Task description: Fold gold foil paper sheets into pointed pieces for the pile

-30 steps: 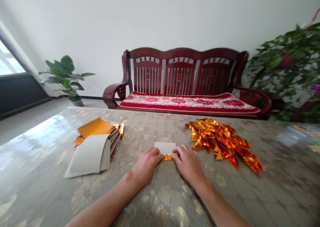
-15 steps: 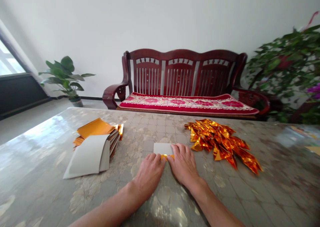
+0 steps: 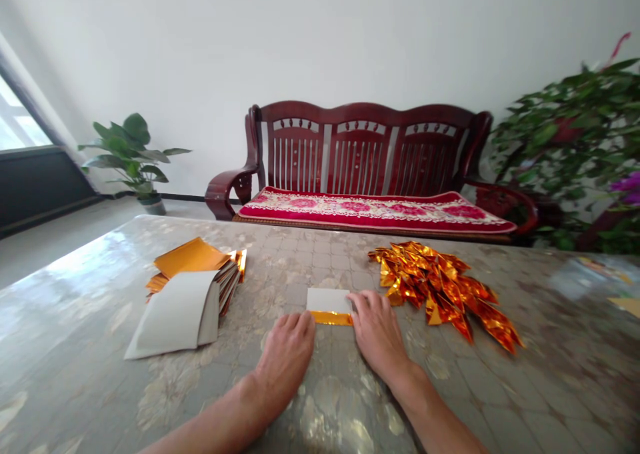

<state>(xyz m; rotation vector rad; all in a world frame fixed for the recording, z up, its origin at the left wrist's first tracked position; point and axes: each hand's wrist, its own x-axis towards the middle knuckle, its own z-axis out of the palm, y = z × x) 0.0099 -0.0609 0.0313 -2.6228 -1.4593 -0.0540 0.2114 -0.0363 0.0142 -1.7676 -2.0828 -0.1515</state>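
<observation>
A small sheet of foil paper (image 3: 328, 300) lies on the table with its pale grey side up. Along its near edge runs a folded-over strip of shiny gold. My left hand (image 3: 287, 347) has its fingers curled together at the left end of this strip, the thumb mostly hidden. At the opposite end, my right hand (image 3: 377, 327) holds the sheet's right side, fingers bent over its edge and thumb near the strip. The middle of the fold shows between the two hands.
To the left lies a fanned stack of foil sheets (image 3: 173, 314), some grey, some gold. A heap of folded gold foil pieces (image 3: 440, 281) lies to the right. Clear plastic packaging (image 3: 595, 277) rests at the far right. Beyond the table (image 3: 270, 261) stands a wooden bench (image 3: 357, 154).
My hands have moved apart along the folded strip, left hand to the left and right hand to the right. More of the gold strip now shows between them.
</observation>
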